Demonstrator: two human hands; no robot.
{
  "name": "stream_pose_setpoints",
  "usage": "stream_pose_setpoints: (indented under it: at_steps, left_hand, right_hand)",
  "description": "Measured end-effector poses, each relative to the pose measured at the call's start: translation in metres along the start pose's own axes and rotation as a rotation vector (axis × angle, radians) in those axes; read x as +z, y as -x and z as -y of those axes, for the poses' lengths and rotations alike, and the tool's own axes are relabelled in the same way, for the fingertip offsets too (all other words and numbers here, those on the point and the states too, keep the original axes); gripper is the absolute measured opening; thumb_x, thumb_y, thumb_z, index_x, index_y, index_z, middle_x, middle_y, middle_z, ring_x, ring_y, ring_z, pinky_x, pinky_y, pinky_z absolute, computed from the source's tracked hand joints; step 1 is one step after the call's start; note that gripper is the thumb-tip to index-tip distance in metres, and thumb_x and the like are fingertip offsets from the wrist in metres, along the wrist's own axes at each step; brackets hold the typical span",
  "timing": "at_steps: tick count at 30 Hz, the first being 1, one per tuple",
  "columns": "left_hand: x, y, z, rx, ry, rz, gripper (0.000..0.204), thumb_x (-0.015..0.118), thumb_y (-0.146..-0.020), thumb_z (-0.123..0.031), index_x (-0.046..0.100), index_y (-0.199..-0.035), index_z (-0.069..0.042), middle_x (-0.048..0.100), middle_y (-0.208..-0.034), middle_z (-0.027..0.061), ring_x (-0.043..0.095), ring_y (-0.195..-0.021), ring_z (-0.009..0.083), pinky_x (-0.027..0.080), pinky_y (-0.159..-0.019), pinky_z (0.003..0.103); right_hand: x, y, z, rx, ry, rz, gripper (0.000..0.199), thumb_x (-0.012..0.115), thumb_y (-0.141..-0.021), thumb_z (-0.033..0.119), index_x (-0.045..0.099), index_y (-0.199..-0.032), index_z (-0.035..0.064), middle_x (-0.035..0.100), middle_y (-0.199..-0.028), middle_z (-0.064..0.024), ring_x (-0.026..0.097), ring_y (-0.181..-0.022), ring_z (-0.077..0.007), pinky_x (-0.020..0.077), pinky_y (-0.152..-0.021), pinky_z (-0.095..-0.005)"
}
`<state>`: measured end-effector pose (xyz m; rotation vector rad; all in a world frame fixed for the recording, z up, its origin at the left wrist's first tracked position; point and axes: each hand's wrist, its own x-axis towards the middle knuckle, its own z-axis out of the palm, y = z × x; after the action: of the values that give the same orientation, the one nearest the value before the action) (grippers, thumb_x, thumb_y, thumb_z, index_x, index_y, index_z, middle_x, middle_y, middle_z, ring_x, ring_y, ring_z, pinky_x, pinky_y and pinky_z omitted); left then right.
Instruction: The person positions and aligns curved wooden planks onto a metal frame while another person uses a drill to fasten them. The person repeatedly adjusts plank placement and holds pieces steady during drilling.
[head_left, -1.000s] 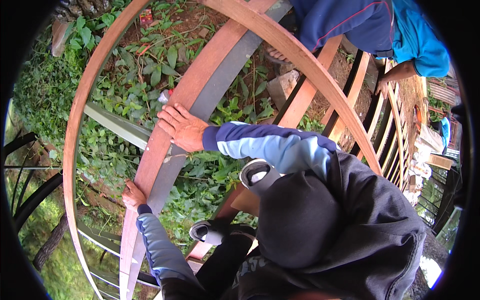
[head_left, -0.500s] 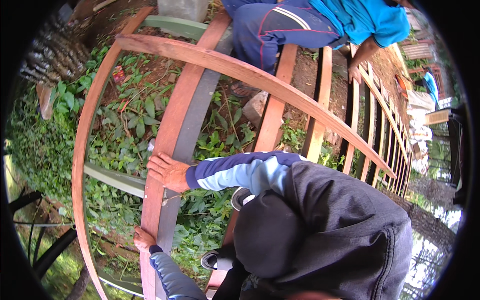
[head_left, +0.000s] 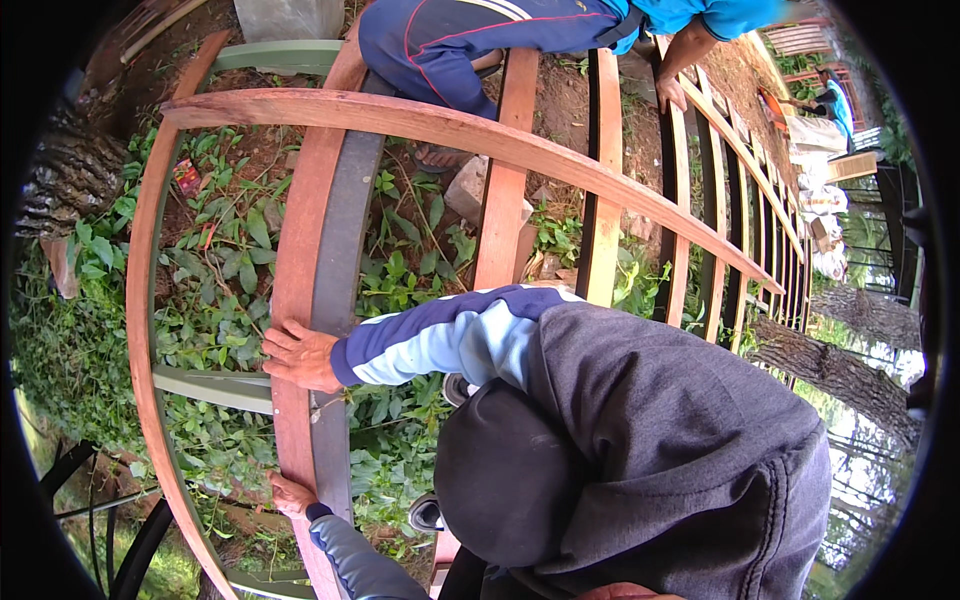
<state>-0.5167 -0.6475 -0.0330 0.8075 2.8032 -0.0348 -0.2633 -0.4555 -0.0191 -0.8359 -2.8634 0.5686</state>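
I crouch over an open timber deck frame, my grey vest and dark knee filling the lower right. My right hand (head_left: 300, 355), in a navy and light-blue sleeve, presses on a long reddish-brown plank (head_left: 300, 230), fingers curled over its left edge. My left hand (head_left: 290, 495) grips the same plank lower down, near the bottom of the view. The plank lies against a dark grey steel beam (head_left: 345, 230). A second reddish plank (head_left: 480, 130) crosses on top of it, slanting to the right.
A co-worker in blue trousers (head_left: 450, 40) crouches at the top, one hand (head_left: 672, 95) on a joist. Weeds and a stone block (head_left: 470, 185) show through the gaps. A pale green crossbeam (head_left: 215, 385) runs below. Tree trunks (head_left: 70, 170) flank the frame.
The view has swung, so more of the frame and the co-worker now show at the top. Both my hands stay at the same spots on the plank.
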Motion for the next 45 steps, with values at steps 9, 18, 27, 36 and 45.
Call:
stream_pose_setpoints:
  at_steps: [9,18,27,36,45]
  left_hand:
    - [-0.004,0.002,-0.003,-0.044,0.010,0.031,0.077,0.032,-0.092,-0.063,0.071,-0.092,0.003,0.067,-0.090,0.0263,0.063,-0.087,0.0439,0.047,-0.082,0.052]
    - [-0.003,0.010,-0.004,0.053,0.141,-0.067,0.066,0.037,-0.094,-0.051,0.070,-0.081,0.004,0.064,-0.077,0.0278,0.062,-0.070,0.0450,0.046,-0.064,0.053]
    - [0.002,0.009,-0.002,0.057,0.109,-0.124,0.062,0.038,-0.095,-0.048,0.070,-0.077,0.003,0.063,-0.074,0.0279,0.064,-0.068,0.0428,0.047,-0.063,0.053]
    - [-0.003,0.011,-0.005,0.000,0.115,-0.055,0.059,0.039,-0.094,-0.047,0.071,-0.079,0.000,0.066,-0.083,0.0250,0.065,-0.077,0.0421,0.049,-0.071,0.051]
    - [-0.007,0.011,-0.006,-0.017,0.097,-0.039,0.061,0.038,-0.094,-0.048,0.070,-0.076,0.001,0.065,-0.083,0.0259,0.064,-0.080,0.0419,0.049,-0.077,0.048]
  right_hand:
    - [-0.005,-0.009,0.003,0.022,0.061,-0.003,0.066,0.063,-0.073,0.023,0.048,-0.133,-0.0012,0.039,-0.142,-0.0231,0.028,-0.137,-0.0411,0.0232,-0.104,-0.0638]
    - [-0.034,-0.011,0.003,0.047,-0.012,0.197,0.077,0.072,-0.073,0.025,0.039,-0.139,0.0004,0.038,-0.142,-0.0173,0.027,-0.137,-0.0346,0.0257,-0.103,-0.0580]
    - [-0.041,-0.012,0.004,0.066,-0.027,0.258,0.075,0.073,-0.076,0.027,0.039,-0.138,0.0010,0.038,-0.143,-0.0170,0.028,-0.137,-0.0348,0.0264,-0.103,-0.0573]
    - [-0.042,-0.011,0.001,0.058,-0.013,0.228,0.070,0.067,-0.081,0.030,0.040,-0.137,-0.0010,0.041,-0.140,-0.0187,0.031,-0.135,-0.0370,0.0249,-0.102,-0.0555]
    - [-0.041,-0.013,0.001,0.052,-0.032,0.276,0.071,0.066,-0.083,0.028,0.034,-0.140,0.0001,0.036,-0.143,-0.0182,0.025,-0.138,-0.0369,0.0237,-0.105,-0.0586]
